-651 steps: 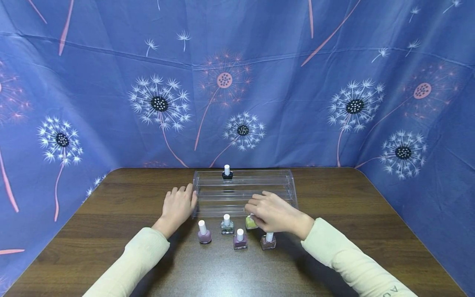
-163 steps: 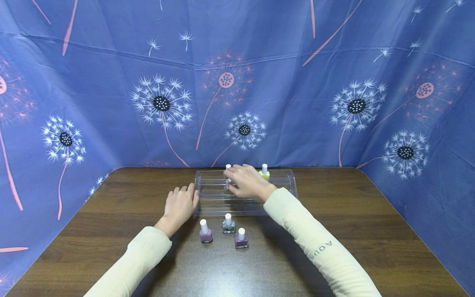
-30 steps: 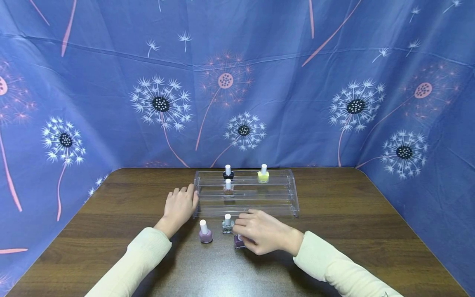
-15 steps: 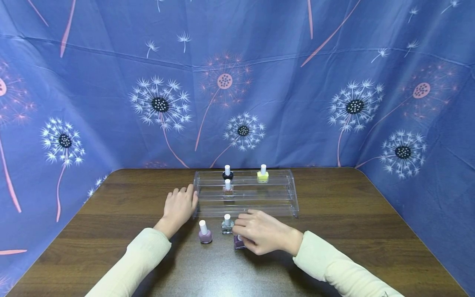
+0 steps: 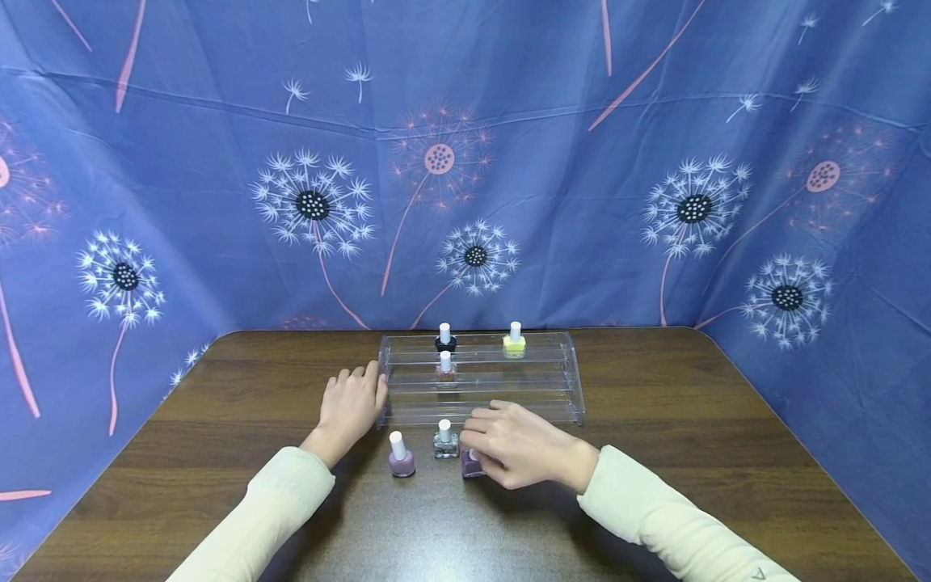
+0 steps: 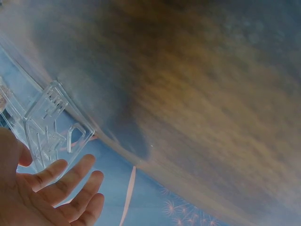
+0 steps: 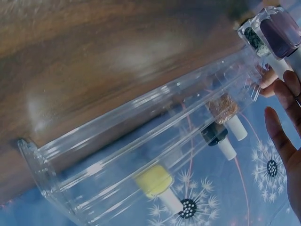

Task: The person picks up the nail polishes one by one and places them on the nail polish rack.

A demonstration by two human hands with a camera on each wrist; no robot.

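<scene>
My right hand (image 5: 520, 444) pinches a dark purple nail polish bottle (image 5: 471, 464) by its cap, in front of the clear tiered rack (image 5: 502, 408); the fingers hide most of the cap. The same purple bottle (image 7: 281, 35) appears at the top right of the right wrist view. My left hand (image 5: 351, 408) lies against the rack's left end, fingers loosely extended, as the left hand (image 6: 61, 188) in the left wrist view also shows. On the table stand a glittery grey-green bottle (image 5: 446, 444) and a mauve bottle (image 5: 402, 463), both white-capped.
The rack's top tier bears a black bottle (image 5: 446, 343) and a yellow bottle (image 5: 514, 346). A coppery glitter bottle (image 5: 446, 372) stands one tier lower. Behind the wooden table (image 5: 691, 420) hangs a blue dandelion-print cloth (image 5: 582, 242).
Over the last half second my right hand has risen slightly toward the rack with the purple bottle. Earlier, the yellow and coppery bottles went onto the rack. My left hand has stayed put.
</scene>
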